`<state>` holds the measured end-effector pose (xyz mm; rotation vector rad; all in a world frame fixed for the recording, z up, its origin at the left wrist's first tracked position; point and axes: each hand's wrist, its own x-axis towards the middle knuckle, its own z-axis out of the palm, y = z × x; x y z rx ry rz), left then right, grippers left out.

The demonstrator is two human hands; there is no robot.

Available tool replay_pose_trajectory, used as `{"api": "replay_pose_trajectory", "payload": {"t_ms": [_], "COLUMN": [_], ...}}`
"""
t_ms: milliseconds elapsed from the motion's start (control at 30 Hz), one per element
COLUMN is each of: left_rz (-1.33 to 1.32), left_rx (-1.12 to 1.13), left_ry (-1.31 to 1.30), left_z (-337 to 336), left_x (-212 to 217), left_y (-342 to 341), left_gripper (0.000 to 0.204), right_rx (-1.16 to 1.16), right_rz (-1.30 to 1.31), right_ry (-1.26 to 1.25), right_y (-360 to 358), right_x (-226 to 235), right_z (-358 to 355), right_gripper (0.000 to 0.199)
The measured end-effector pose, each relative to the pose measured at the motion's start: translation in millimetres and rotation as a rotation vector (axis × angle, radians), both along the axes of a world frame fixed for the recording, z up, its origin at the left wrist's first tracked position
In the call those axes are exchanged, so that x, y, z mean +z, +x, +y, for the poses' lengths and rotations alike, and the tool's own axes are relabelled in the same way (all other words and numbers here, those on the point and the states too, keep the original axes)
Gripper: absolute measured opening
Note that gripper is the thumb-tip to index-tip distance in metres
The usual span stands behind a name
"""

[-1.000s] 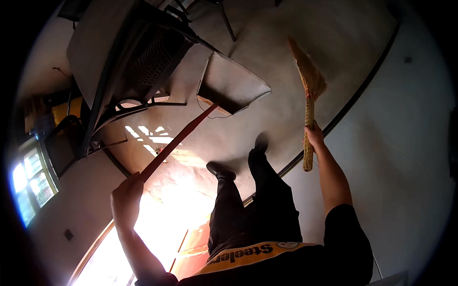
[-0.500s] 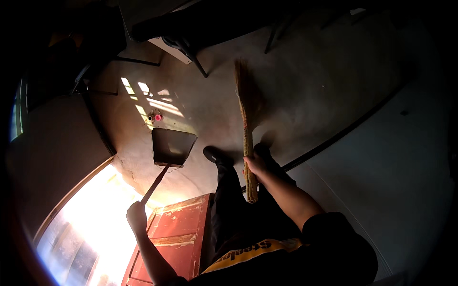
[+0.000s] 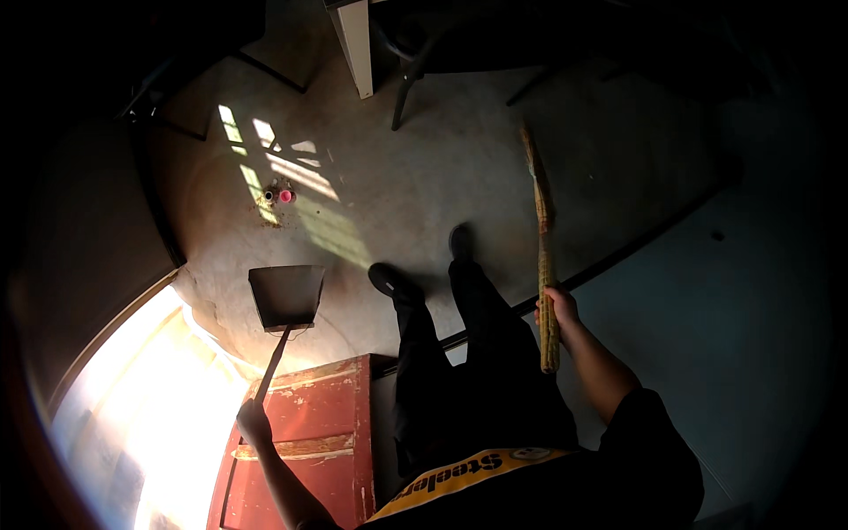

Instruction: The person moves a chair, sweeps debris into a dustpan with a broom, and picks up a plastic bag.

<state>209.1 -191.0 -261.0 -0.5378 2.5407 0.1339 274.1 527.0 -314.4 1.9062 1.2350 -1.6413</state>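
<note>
My left hand (image 3: 253,419) grips the end of a long thin handle that leads up to a dark metal dustpan (image 3: 285,296), which hangs just above the concrete floor (image 3: 424,177). My right hand (image 3: 556,309) holds the yellow wrapped grip of a straw broom (image 3: 541,238), its bristles pointing away over the floor. My two dark shoes (image 3: 389,278) stand between dustpan and broom. A small heap of dirt with a pink cap and a small dark ring (image 3: 277,196) lies in a sunlit patch beyond the dustpan.
A red wooden door (image 3: 309,433) stands open at my lower left, with glaring sunlight beside it. A white table leg (image 3: 358,49) and dark chair legs (image 3: 402,97) rise at the top. A pale wall (image 3: 733,336) runs along the right.
The view has swung round. The dustpan has dropped nearer the floor at my left, and the broom has shifted to my right. The dirt heap has come into plain sight.
</note>
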Motion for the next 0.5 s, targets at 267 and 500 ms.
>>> {"api": "replay_pose_trajectory", "payload": {"t_ms": [267, 500], "left_rz": [-0.016, -0.030], "left_rx": [0.663, 0.800], "left_ry": [0.190, 0.247], "left_z": [98, 193], "left_x": [10, -3], "left_y": [-2, -38], "left_gripper": [0.027, 0.023], "right_rx": [-0.400, -0.422], "right_rz": [0.113, 0.004], "right_ry": [-0.059, -0.121], "right_y": [18, 20], "right_x": [-122, -186], "right_z": [251, 289], "right_gripper": [0.035, 0.042]}}
